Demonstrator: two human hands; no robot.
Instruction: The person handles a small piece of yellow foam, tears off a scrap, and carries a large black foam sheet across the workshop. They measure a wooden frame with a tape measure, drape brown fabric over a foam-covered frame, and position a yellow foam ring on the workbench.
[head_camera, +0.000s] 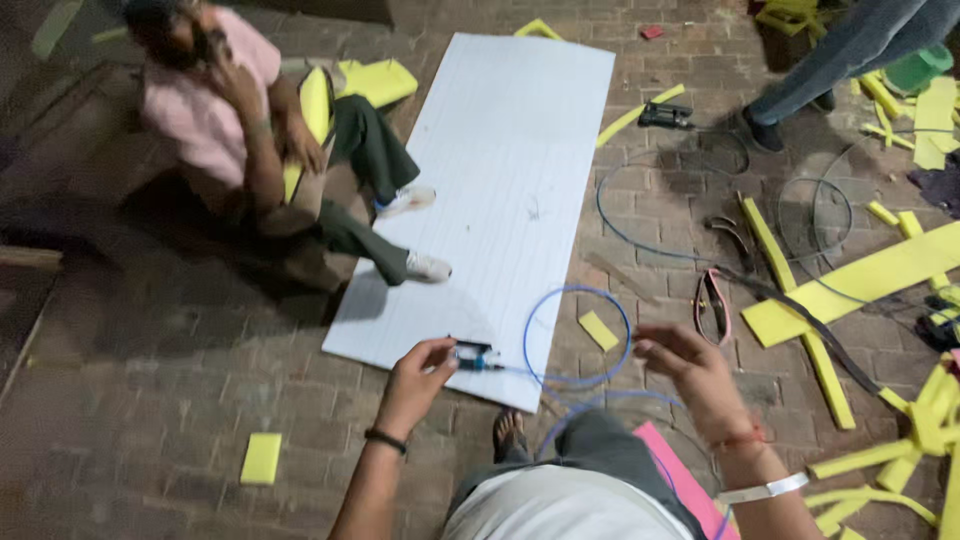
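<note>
both hands sit closest to the viewer, low in the frame. left hand (418, 372) has thumb and fingers pinched together on a small dark connector (476, 356), which hangs over the near edge of the white sheet. right hand (690, 372) is blurred; its fingers curl at the blue cable (577, 335), but whether they clamp it cannot be told. the cable runs from the connector, forms a loop over the sheet's near right corner and drops toward the person's lap.

largest item: white ribbed sheet (500, 190), flat on the brick floor (150, 400), long axis running away from the viewer. bare brick lies open to the left of the sheet's near end. a seated person (260, 150) occupies the floor at its left long edge, one shoe touching that edge. right of the sheet the floor is crowded: yellow foam strips (850, 280), a second blue cable ring, black straps. one small yellow foam block (261, 458) lies alone near left; another small piece (598, 330) lies inside the cable loop.
</note>
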